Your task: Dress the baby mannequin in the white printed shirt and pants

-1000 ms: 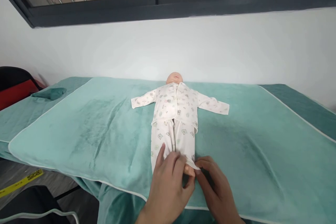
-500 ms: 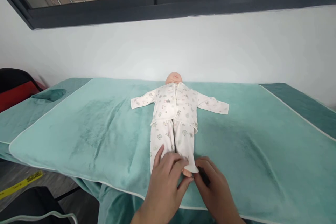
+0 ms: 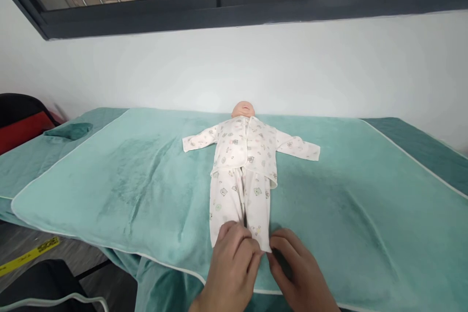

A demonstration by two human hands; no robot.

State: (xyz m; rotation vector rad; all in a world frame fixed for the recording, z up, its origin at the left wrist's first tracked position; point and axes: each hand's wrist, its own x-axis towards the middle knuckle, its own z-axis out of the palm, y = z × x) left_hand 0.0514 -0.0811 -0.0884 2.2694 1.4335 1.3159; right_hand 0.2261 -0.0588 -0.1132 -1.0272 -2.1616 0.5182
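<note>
A baby doll (image 3: 243, 108) lies on its back, its head toward the wall. It wears a white printed jacket (image 3: 234, 144), sleeves spread to both sides, and matching trousers (image 3: 225, 200). My left hand (image 3: 236, 258) is closed at the inner edge of the right-hand trouser cuff, fingers curled and pinching the fabric. On the outer corner of that same cuff, my right hand (image 3: 296, 263) pinches the cloth between thumb and forefinger. The doll's foot is hidden under the cuff and my fingers. My left hand partly covers the other leg's lower end.
A light green plush blanket (image 3: 336, 195) with white piping covers the bed under the doll. Beyond it stands a white wall (image 3: 234, 68) below a dark window frame (image 3: 146, 17). At the left are a black and red object (image 3: 25, 126) and yellow floor tape (image 3: 29, 256).
Both hands have moved slightly toward me, drawing the cuff down. The toes that showed at the cuff are now covered. My left fingers have closed in more tightly.
</note>
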